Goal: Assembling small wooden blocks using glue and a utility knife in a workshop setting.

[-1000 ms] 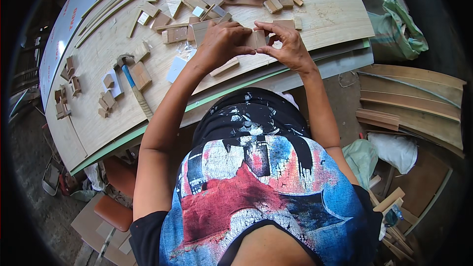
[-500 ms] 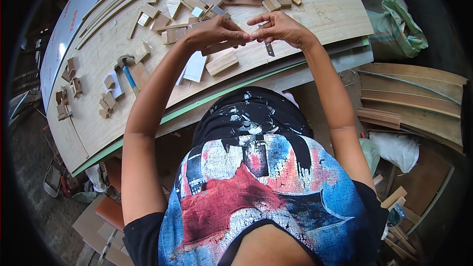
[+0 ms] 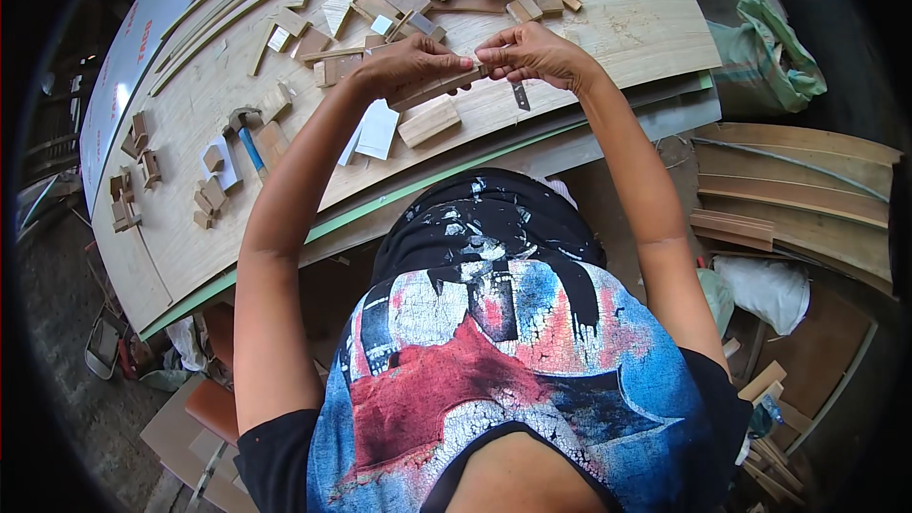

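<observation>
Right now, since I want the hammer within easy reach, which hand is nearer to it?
Left. The left hand is above and to the right of the hammer in the picture; the right hand is farther right, beyond the left hand.

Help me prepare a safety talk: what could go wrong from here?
The wooden piece held in the left hand, with the right hand at its end, might slip. The hammer, partly hidden behind the left forearm, could get knocked. The wooden block near the table's edge might be bumped off.
</observation>
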`<action>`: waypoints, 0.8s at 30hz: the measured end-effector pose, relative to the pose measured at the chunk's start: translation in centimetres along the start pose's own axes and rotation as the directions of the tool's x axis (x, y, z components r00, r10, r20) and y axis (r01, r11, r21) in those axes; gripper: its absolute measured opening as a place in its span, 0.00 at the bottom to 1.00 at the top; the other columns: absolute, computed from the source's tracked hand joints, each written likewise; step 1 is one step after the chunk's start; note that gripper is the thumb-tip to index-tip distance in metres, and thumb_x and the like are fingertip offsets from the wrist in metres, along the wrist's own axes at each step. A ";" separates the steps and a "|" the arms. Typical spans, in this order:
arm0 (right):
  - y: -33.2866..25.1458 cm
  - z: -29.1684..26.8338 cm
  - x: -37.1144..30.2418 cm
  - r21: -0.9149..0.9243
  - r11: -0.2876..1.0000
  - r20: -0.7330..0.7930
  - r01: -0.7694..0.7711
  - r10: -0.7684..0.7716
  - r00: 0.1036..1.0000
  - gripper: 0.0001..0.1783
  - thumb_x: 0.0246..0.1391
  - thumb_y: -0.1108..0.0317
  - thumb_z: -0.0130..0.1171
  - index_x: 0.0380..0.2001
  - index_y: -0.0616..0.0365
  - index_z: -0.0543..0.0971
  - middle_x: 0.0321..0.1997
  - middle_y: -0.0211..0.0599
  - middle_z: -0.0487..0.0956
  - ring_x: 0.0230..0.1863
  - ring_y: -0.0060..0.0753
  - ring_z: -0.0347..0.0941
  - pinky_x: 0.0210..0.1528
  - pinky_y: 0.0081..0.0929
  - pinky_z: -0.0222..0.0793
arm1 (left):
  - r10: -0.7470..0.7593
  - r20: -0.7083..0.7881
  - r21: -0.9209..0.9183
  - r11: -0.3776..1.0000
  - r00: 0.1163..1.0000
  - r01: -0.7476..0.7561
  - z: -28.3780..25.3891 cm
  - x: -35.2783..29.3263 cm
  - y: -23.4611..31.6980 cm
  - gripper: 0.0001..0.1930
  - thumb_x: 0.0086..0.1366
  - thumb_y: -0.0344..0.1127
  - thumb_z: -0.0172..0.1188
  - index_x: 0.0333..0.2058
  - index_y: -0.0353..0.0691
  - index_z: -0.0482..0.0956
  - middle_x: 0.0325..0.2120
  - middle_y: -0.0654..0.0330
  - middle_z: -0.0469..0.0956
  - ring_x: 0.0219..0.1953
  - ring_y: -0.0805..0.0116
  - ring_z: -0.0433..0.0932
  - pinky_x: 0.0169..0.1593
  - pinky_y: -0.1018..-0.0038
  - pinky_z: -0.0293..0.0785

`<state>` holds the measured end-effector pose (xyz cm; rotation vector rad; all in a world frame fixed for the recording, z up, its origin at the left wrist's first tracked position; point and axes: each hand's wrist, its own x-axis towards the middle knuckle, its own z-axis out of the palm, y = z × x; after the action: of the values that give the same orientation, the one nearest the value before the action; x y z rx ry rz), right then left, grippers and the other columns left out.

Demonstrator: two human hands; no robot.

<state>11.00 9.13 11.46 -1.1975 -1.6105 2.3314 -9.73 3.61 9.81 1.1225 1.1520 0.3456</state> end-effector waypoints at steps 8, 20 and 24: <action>1.9 1.7 -0.8 0.181 0.895 -0.275 0.409 -0.353 0.894 0.21 0.42 0.63 0.62 0.38 0.63 0.73 0.30 0.31 0.76 0.31 0.16 0.70 0.33 0.13 0.67 | 0.227 -0.279 -0.078 0.963 0.933 -0.257 1.6 -1.4 1.4 0.20 0.47 0.41 0.64 0.36 0.32 0.76 0.27 0.59 0.77 0.29 0.74 0.74 0.36 0.82 0.70; 3.2 4.2 -0.7 0.266 0.661 -0.383 0.702 -0.596 0.706 0.27 0.41 0.72 0.60 0.47 0.61 0.67 0.45 0.35 0.72 0.43 0.22 0.68 0.42 0.16 0.66 | 0.364 -0.423 -0.044 0.906 0.830 -0.420 3.2 -2.2 2.2 0.21 0.45 0.34 0.66 0.38 0.31 0.74 0.31 0.57 0.76 0.32 0.74 0.73 0.38 0.80 0.70; 3.2 4.4 -0.9 0.205 0.659 -0.401 0.724 -0.618 0.676 0.27 0.42 0.71 0.59 0.48 0.60 0.67 0.47 0.35 0.71 0.45 0.23 0.67 0.43 0.16 0.66 | 0.417 -0.439 0.031 0.892 0.796 -0.450 3.4 -2.2 2.3 0.22 0.44 0.33 0.66 0.39 0.32 0.74 0.31 0.57 0.77 0.33 0.74 0.73 0.39 0.80 0.70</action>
<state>9.96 3.91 10.01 -0.6445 -1.1745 1.7290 -7.07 1.29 12.89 1.2768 1.2439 1.0391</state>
